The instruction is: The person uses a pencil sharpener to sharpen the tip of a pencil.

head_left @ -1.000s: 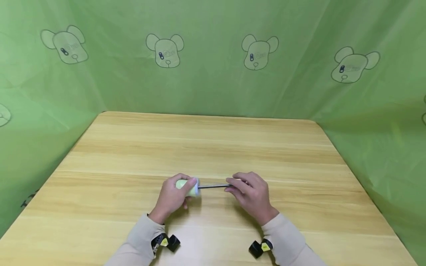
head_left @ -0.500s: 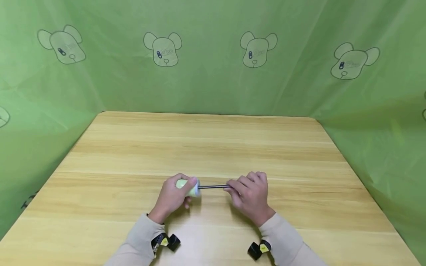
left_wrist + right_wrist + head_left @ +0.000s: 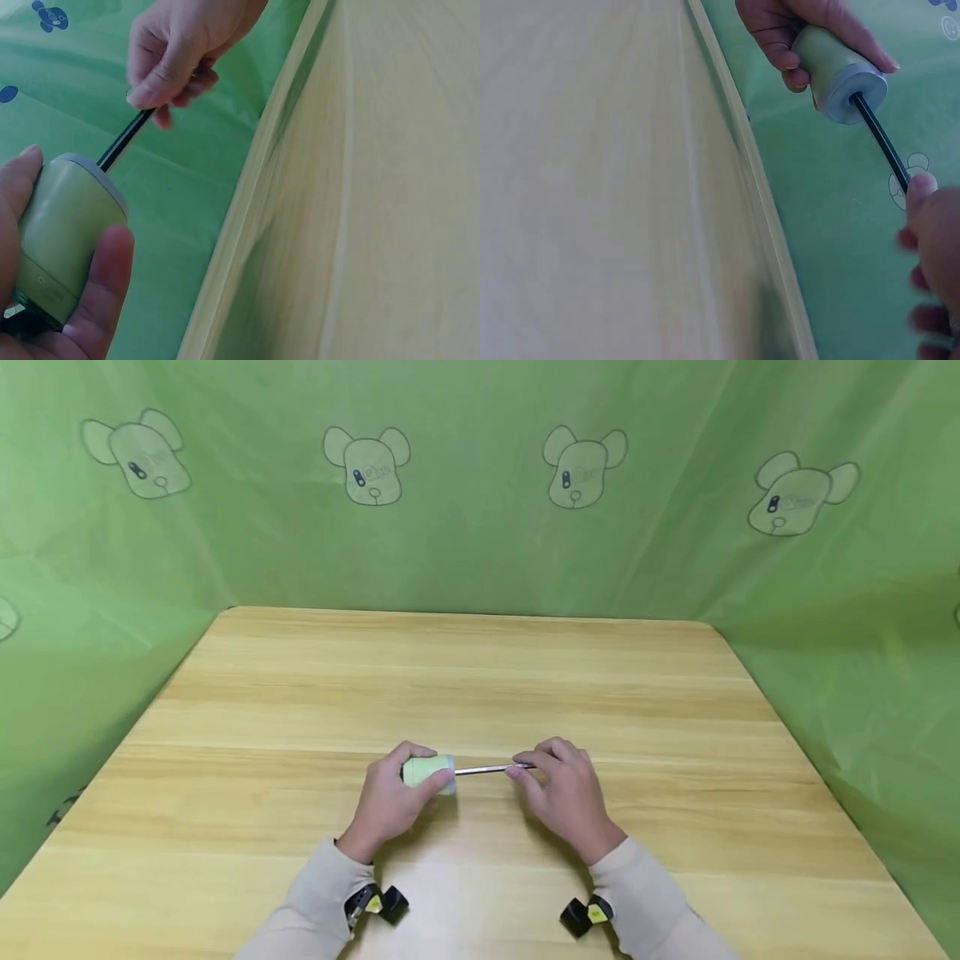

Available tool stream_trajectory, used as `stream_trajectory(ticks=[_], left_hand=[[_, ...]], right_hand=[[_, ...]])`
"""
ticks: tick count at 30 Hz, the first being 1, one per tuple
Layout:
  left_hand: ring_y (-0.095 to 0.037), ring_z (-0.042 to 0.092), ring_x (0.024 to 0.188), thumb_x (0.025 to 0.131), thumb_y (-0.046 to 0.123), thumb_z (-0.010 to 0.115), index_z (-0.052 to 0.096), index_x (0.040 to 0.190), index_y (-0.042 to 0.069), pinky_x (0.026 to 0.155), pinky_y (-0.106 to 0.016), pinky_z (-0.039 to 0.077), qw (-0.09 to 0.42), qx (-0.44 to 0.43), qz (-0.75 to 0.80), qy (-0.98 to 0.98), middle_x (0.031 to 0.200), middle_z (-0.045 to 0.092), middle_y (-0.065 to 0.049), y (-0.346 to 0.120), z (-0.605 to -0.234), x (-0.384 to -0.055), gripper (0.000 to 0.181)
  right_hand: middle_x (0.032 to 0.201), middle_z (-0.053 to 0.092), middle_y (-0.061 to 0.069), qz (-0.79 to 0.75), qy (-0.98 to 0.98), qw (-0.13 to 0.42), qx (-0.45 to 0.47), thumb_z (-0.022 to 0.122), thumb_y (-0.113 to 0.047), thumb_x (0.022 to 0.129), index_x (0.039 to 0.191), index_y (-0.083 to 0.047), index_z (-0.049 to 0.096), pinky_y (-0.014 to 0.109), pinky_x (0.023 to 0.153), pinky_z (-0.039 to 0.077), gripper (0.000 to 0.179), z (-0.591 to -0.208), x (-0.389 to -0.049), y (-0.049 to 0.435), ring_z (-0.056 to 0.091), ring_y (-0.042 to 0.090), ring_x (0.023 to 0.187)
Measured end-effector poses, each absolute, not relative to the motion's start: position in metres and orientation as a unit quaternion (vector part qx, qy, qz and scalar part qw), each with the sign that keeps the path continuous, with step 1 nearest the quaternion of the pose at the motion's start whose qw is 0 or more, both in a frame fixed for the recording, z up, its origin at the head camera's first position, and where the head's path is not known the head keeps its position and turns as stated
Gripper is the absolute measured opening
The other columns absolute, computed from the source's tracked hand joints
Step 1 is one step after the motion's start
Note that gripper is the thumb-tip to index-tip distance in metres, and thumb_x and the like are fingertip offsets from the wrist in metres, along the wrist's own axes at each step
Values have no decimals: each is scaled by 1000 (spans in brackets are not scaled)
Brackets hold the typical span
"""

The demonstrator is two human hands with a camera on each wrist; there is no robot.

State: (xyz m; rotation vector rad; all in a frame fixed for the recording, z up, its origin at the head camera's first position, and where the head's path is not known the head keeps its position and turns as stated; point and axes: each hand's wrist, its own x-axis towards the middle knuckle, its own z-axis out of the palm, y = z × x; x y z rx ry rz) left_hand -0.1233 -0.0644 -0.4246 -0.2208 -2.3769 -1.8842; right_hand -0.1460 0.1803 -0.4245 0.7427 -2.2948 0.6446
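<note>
My left hand (image 3: pixel 390 793) grips a light green, barrel-shaped pencil sharpener (image 3: pixel 425 769) with a pale blue-grey end cap. Out of the hole in that cap comes a dark pencil (image 3: pixel 882 141) with light stripes; its tip is hidden inside. Thumb and fingers of my right hand (image 3: pixel 564 785) pinch the pencil toward its far end. In the left wrist view the sharpener's green body (image 3: pixel 71 217) lies between thumb and fingers, and its dark base shows near the palm. Both hands are held above the near half of the table.
A wood-grain table (image 3: pixel 480 685) spreads out below the hands. Green cloth (image 3: pixel 480 560) printed with bear heads hangs behind it and along both sides. Black wrist cameras (image 3: pixel 393 906) are strapped over the light sleeves.
My right fingers curled in, then stretched out again along the pencil, whose striped side shows differently. The sharpener has shifted slightly right and away from me, and the pencil's outer end is raised a little.
</note>
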Motion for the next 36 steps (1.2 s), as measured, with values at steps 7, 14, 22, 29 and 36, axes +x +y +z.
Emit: stream_trajectory(ticks=[7, 14, 22, 29, 36], left_hand=[[-24, 65, 57, 83, 15, 78, 65, 105, 0, 50, -36, 56, 49, -47, -653, -755, 86, 63, -15, -64, -423, -123, 29], [-25, 64, 57, 84, 12, 76, 64, 103, -2, 52, -39, 57, 43, -50, -668, -741, 88, 63, -14, -63, -423, -124, 26], [-20, 62, 53, 87, 13, 73, 60, 101, -3, 49, -34, 56, 44, -85, -635, -766, 81, 62, -13, -59, -427, -122, 26], [-16, 58, 54, 87, 13, 73, 58, 105, -3, 47, -31, 54, 51, -122, -598, -791, 81, 61, -12, -62, -427, -122, 29], [-16, 52, 76, 75, 17, 83, 60, 104, 4, 59, -25, 46, 105, -207, -509, -829, 100, 63, -7, -60, -429, -122, 39]], right_hand=[[84, 59, 7, 318, -789, 379, 364, 60, -18, 92, 85, -3, 65, 39, 68, 49, 17, -427, -151, 182, 57, 24, 76], [78, 59, 6, 299, -741, 469, 375, 65, -34, 93, 78, -6, 66, 39, 64, 38, 32, -427, -155, 179, 55, 23, 69], [70, 49, 3, 303, -729, 487, 374, 69, -39, 89, 68, -6, 65, 28, 55, 31, 39, -430, -158, 176, 43, 16, 58], [63, 48, -3, 299, -776, 439, 341, 79, -36, 80, 65, -11, 60, 19, 40, 30, 34, -431, -152, 179, 38, 7, 46], [53, 44, -6, 429, -895, 30, 122, 71, -20, 89, 62, -10, 55, 26, 50, 38, 34, -417, -144, 184, 42, 10, 50]])
